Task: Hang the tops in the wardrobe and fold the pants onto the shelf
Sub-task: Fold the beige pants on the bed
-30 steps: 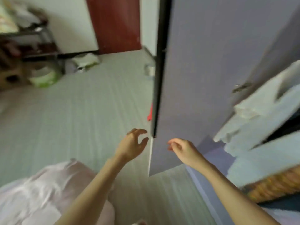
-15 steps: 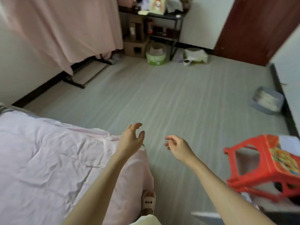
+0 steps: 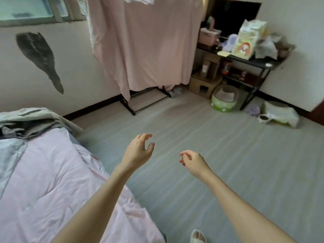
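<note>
Turned away from the wardrobe, now facing the bed [image 3: 52,172]; left hand [image 3: 138,150] and right hand [image 3: 193,161] both loose, empty, so next garment's up.

Foot [image 3: 198,236] — cut off below.

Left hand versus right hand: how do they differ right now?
The left hand is raised higher and reaches further forward, beside the corner of the bed; the right hand sits lower, over bare floor. The left hand's fingers are spread and only loosely bent, while the right hand's fingers curl in more toward the palm. Both are empty and touch nothing, with bare forearms.
</note>
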Demonstrator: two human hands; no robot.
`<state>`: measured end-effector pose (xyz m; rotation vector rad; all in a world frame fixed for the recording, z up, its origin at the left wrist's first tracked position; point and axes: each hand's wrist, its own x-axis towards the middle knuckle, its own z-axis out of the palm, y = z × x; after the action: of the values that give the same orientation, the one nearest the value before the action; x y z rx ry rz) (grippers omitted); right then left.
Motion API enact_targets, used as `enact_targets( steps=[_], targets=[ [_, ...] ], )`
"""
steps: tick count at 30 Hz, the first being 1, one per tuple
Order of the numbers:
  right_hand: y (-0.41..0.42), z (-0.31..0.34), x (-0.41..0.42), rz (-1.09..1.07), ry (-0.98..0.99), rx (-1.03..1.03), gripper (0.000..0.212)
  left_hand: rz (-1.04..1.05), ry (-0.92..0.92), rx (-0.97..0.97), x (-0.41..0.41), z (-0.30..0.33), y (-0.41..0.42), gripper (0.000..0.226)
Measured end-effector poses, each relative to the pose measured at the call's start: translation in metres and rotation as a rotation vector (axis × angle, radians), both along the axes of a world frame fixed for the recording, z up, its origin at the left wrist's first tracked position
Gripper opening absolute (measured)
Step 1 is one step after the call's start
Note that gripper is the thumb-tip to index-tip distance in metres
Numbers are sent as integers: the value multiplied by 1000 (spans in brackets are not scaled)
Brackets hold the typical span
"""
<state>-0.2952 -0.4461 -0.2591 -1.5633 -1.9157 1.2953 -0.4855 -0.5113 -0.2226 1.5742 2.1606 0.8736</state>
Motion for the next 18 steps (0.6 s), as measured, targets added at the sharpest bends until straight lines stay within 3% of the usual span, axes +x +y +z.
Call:
enact_targets(
  steps=[9,18],
  targets=[
    [182,27,-76,372,-6,114,24,402,-91,83,-49,14,119,34],
    [231,27,-240,814,-47,119,26,829,-120,89,-146,14,106,35]
  ],
)
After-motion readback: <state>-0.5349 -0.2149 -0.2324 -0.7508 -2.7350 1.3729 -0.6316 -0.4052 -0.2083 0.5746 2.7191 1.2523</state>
